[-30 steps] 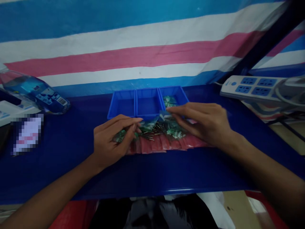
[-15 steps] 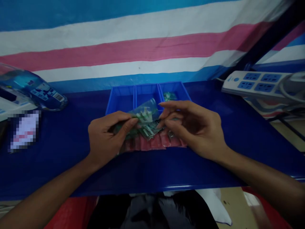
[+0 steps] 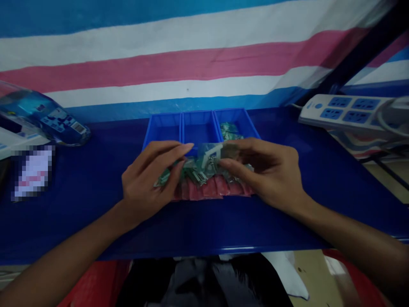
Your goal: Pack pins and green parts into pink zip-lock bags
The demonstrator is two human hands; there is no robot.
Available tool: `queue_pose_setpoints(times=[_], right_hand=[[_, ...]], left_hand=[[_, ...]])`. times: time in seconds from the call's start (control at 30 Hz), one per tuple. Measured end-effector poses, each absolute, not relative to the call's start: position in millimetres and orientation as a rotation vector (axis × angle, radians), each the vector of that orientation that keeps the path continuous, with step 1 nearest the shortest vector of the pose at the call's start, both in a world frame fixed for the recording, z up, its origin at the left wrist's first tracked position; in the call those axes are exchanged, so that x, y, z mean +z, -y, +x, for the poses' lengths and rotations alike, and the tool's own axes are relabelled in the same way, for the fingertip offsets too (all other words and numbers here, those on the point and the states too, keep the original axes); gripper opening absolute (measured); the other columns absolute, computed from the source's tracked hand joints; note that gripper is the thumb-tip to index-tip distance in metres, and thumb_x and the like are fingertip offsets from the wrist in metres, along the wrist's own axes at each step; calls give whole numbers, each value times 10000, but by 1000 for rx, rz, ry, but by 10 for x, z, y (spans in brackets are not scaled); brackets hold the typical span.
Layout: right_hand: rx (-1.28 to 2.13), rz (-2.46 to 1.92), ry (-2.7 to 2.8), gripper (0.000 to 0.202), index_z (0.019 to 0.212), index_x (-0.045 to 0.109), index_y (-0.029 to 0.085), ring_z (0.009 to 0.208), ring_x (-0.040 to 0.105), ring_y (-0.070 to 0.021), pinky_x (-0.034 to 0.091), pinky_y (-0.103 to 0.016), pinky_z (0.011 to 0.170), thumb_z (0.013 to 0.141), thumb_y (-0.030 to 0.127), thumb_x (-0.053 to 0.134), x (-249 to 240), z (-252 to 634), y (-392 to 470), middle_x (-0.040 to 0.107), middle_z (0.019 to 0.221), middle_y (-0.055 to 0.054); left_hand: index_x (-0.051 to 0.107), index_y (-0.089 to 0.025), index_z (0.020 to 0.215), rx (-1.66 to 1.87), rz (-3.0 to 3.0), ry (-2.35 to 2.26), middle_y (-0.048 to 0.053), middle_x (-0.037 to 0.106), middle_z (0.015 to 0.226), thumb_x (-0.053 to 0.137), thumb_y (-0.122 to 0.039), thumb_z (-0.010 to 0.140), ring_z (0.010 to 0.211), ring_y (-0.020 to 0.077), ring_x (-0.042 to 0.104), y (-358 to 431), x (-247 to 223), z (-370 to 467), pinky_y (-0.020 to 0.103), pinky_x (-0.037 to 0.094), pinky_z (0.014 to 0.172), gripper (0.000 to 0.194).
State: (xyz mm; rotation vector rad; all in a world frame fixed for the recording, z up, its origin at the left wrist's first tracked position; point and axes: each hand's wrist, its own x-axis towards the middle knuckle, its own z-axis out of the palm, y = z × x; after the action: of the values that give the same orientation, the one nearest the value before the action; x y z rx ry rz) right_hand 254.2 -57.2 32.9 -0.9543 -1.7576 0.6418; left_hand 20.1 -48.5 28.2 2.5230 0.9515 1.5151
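Observation:
Between thumb and fingers my right hand [image 3: 268, 170] pinches a small clear plastic bag [image 3: 209, 160] with whitish and metallic small parts inside. My left hand [image 3: 153, 172] is to its left, thumb and fingers apart, with nothing held between them. Under and between both hands lies a pile of similar bags [image 3: 195, 174] with greenish parts. Several packets with red ends [image 3: 207, 189] stick out in a row at the front of the pile. Just behind stand three blue bins [image 3: 200, 123] side by side; in the right one are bags [image 3: 228, 130] with small parts.
A blue-labelled plastic pouch or bottle [image 3: 60, 121] lies on the blue table [image 3: 204, 230] at the left, beside a blurred-out item [image 3: 34, 172]. On the right is a white power strip [image 3: 345, 110] with cables. A striped sheet [image 3: 191, 59] hangs behind.
The small bag has passed from my left hand to my right hand. My left fingers have opened and lifted off it. My right fingers have closed on the bag.

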Motion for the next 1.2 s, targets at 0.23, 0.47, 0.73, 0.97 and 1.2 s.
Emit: queue_pose_setpoints(times=[0.23,0.47,0.73,0.97,1.2], right_hand=[[1233,-962,1646,349,1242,632,251,579,570,-103,461,-238,513,899,302,673,399,2491,590,645,715,32],[847,-848,1833,172,1010,730,218,779,612,-159,511,-313,669,860,298,710,341,2542,516,664,898,-40],[594,-1098,1545,139,953,737,261,700,653,-175,507,-316,623,821,304,751,329,2885,201,719,799,-6],[151,-1349,1612,129,940,756,259,669,622,-210,462,-369,589,868,300,657,196,3320,-180,745,851,-58],[-85,-1454,1921,181,914,793,236,811,568,-266,469,-473,779,855,312,639,75,3219,-187,716,841,-67]], left_hand=[[709,-281,1082,1445,2755,-814,7,732,1070,696,-85,845,952,170,693,436,283,197,298,608,752,308],[719,-248,856,1418,2341,-1086,-52,717,774,742,-186,829,639,94,665,497,293,222,219,567,590,71],[732,-234,1026,1329,2293,-1019,-5,751,924,643,-145,892,833,126,704,523,298,228,252,582,768,183],[718,-217,1058,1327,2327,-1000,41,721,992,609,-151,911,838,129,682,521,305,219,266,585,745,194],[714,-218,1069,1324,2311,-977,44,700,1008,600,-105,903,874,128,670,518,296,227,267,573,767,231]])
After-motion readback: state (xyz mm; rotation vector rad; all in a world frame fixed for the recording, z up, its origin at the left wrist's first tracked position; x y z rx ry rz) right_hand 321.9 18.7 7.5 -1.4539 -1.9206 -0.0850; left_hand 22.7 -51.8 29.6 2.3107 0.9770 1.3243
